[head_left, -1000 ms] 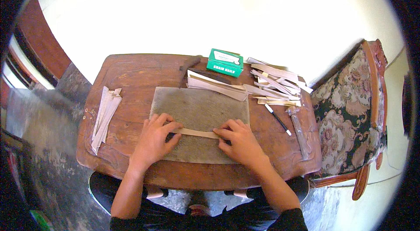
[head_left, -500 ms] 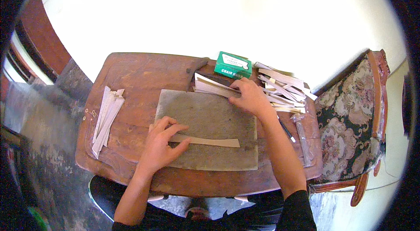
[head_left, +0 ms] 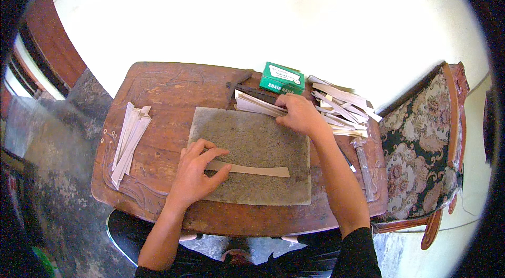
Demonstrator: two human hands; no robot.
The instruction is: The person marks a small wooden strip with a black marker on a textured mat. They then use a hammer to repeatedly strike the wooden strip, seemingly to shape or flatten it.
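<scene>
Head view: my left hand (head_left: 193, 175) lies flat, fingers spread, pinning the left end of a long pale strip (head_left: 247, 169) on the grey mat (head_left: 252, 136) mid-surface, no closed grip. My right hand (head_left: 300, 114) reaches to the mat's far edge w/ fingers curled onto a stack of strips (head_left: 258, 104); can't tell if it's actually gripping them. Green box (head_left: 282, 77) just behind, another strip pile (head_left: 129, 138) at left.

A home room used as a small craft workspace. A carved wooden counter (head_left: 168, 88) holds a grey work mat (head_left: 263, 141) and piles of cut strips (head_left: 129, 138). Right of the fingers stands a floral upholstered armchair (head_left: 421, 141).
</scene>
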